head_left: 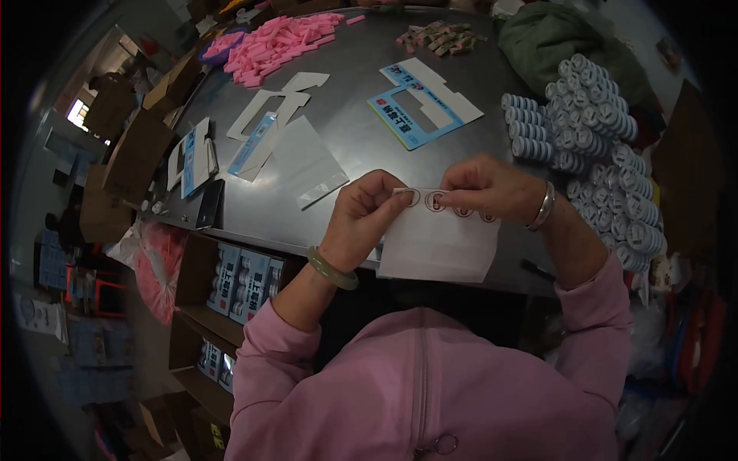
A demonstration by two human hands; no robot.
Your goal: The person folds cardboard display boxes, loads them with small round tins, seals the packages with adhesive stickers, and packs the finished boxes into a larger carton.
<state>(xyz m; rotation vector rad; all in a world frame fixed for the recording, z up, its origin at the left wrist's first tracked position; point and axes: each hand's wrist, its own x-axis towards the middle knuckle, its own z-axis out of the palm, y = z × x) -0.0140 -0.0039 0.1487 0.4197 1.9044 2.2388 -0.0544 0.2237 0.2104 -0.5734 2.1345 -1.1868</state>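
A white sticker sheet (pixel 434 250) hangs over the table's near edge, with a row of round dark-printed stickers (pixel 462 210) along its top. My left hand (pixel 367 211) pinches its upper left corner, thumb beside the first round sticker. My right hand (pixel 492 188) is closed at the top edge, thumb and forefinger together over the stickers. Whether a sticker is lifted between those fingertips I cannot make out. Beyond my hands lies a blue-and-white printed carton blank (pixel 419 138) with a cut-out window. To the left lies a clear plastic sleeve (pixel 309 161).
Stacks of white round containers (pixel 592 107) crowd the right side beside a green cloth bundle (pixel 553 38). Pink pieces (pixel 277 46) are heaped at the back left, smaller wrapped pieces (pixel 442 37) at the back. More carton blanks (pixel 194 157) lie left. Packed boxes (pixel 242 280) stand below the table (pixel 261 219).
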